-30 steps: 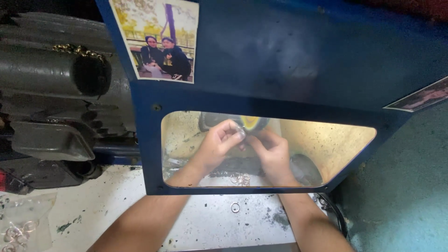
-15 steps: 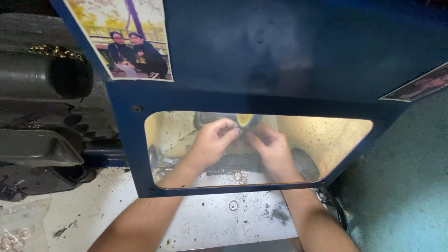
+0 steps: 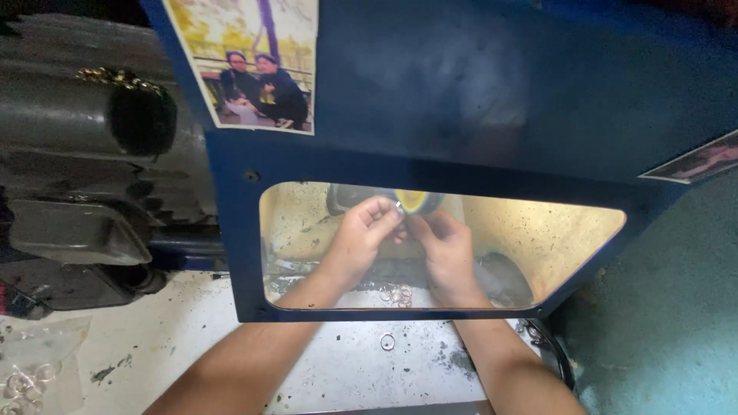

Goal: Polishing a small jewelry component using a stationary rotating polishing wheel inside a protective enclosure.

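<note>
Two bare forearms reach from the bottom edge of the head view up behind a tinted transparent window [image 3: 538,238] set in a blue metal guard [image 3: 477,92], a smooth painted sheet with a screw hole near its left edge. Seen through the amber, dust-speckled pane, the left hand [image 3: 361,234] and the right hand [image 3: 444,246] meet close together, fingers curled and pinched around a small shiny metal ring [image 3: 399,207] held at their fingertips, right up against a round yellow polishing wheel [image 3: 415,201]; whether the ring touches the wheel cannot be told. Both hands are closed in a fine pinch on that ring. Below them, behind the pane, a small cluster of thin metal rings [image 3: 396,294] lies on the white worktop [image 3: 231,346], which is gritty, scuffed and streaked with dark dust. One loose ring [image 3: 387,341] lies flat on the worktop in front of the guard, between the two forearms. At the lower left a crumpled clear plastic bag [image 3: 34,365] holds several more pale rings. To the left of the guard stands a grey ribbed motor [image 3: 69,115], dull and grimy, with a boxy cover on its side. A glossy photograph [image 3: 250,61] of two people is stuck to the guard's upper left, and the corner of another print [image 3: 696,161] shows at the right edge.
</note>
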